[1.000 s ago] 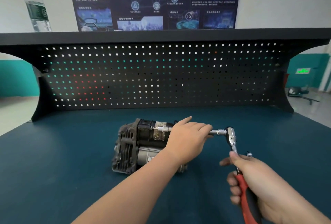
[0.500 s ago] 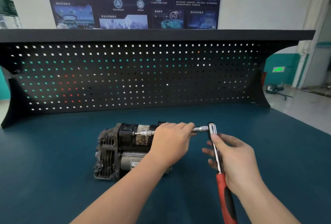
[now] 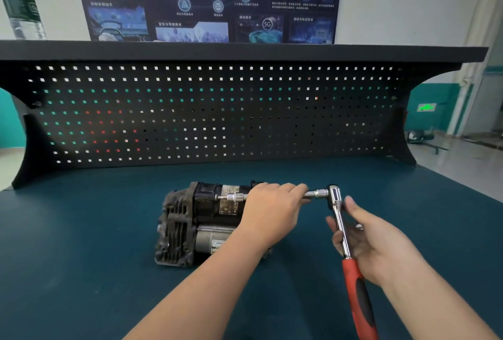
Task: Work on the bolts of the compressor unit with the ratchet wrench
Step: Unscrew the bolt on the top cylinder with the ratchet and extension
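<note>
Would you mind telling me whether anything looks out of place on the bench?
Only one thing: the right hand lies open against the ratchet wrench shank, not gripping its red handle. The left hand covers the extension bar over the compressor unit.

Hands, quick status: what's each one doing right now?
Left hand: curled over the extension bar above the compressor unit.
Right hand: fingers mostly straight, against the ratchet wrench shaft; no closed grip visible.

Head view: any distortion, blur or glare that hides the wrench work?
Head view: wide-angle lens bows the shelf and pegboard; the bottle at the left edge is smeared; the ratchet wrench shows bright highlights but reads clearly; compressor unit sharp, evenly lit.
</note>
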`<state>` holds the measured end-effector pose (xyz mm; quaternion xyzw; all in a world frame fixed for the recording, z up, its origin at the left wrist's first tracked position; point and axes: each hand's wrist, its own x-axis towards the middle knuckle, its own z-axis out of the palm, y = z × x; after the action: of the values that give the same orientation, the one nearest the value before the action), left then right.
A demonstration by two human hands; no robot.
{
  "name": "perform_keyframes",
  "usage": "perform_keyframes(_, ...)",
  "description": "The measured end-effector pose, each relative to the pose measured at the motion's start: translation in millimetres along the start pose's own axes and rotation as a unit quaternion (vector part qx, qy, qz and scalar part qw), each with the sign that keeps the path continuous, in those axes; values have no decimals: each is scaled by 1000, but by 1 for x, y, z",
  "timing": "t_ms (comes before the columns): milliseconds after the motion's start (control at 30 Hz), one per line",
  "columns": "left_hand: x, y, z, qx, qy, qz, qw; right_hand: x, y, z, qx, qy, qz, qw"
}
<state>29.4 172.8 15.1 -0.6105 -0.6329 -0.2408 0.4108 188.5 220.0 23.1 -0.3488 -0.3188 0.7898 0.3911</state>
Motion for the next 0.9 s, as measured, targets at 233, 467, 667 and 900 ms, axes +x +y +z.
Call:
perform_keyframes(233,-2,0,2,8,-7,5,1000,11,3,-5,-9,-23,29,999)
perform_keyframes(467,0,0,2,-10,-4,0,1000,15,4,-7,10,-24,48,999)
perform_keyframes(667,0,1,0,-12,-11,3,1000,-10,5,-27,-130,-149,71,978)
perform_keyframes(900,-1,1,-2,-6,-44,15,999,-30,24,-35,-221,-134,-38,965)
